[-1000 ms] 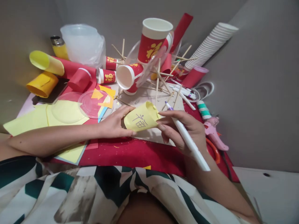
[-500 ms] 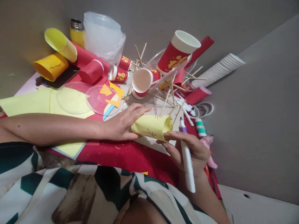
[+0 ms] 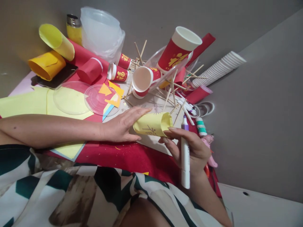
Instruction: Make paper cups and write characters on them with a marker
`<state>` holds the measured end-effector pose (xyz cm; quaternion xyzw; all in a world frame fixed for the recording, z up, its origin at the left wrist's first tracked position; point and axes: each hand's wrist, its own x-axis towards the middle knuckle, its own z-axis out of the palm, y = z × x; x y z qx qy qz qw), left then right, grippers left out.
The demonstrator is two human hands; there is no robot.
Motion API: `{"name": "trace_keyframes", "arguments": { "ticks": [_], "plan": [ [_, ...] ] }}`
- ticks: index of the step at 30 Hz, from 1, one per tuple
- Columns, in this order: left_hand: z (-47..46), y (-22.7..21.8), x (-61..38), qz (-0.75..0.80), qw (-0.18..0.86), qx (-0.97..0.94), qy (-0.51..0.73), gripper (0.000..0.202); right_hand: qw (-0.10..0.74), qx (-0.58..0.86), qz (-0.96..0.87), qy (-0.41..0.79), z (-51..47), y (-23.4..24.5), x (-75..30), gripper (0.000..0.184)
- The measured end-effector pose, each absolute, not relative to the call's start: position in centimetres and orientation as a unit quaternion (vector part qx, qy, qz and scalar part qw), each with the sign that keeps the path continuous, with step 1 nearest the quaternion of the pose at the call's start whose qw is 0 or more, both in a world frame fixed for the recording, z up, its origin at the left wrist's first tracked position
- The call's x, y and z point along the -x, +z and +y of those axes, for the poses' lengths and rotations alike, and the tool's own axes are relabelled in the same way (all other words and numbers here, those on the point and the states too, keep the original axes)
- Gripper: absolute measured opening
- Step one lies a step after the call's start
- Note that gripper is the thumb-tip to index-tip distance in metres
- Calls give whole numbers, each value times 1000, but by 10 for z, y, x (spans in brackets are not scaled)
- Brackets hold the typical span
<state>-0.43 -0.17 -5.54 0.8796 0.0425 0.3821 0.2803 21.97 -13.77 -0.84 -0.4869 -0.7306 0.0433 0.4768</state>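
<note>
A yellow paper tube [image 3: 152, 124] with dark pen marks lies sideways between my two hands above the red table cover [image 3: 132, 156]. My left hand [image 3: 121, 124] grips its left end, thumb below and fingers stretched over the top. My right hand [image 3: 189, 146] touches the tube's open right end with its fingertips and holds a white marker with a purple tip [image 3: 185, 151], tip pointing up.
Behind the hands lie red paper cups [image 3: 144, 80], wooden sticks [image 3: 171, 91], clear plastic lids [image 3: 99, 99], yellow paper sheets [image 3: 26, 104], rolled red and yellow paper [image 3: 56, 41], more markers [image 3: 189, 110], a stack of white cups [image 3: 219, 69] and a clear plastic bag [image 3: 101, 33].
The tube was turned so its written character rolled to the underside. My right hand and the marker dropped lower, the marker swinging upright. The view shifted.
</note>
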Motion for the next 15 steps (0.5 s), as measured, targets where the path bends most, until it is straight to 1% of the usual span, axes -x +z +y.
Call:
{"name": "trace_keyframes", "arguments": {
  "ticks": [4,10,15],
  "plan": [
    [-2,-60,3,43,276,-886,371,98,487,505,-712,40,-141,-8,-215,55],
    [-8,-62,2,91,338,-882,315,95,471,494,-730,1,-140,-6,-215,57],
    [-12,-59,2,112,370,-879,277,96,461,488,-742,-19,-139,-11,-214,55]
  ]
}}
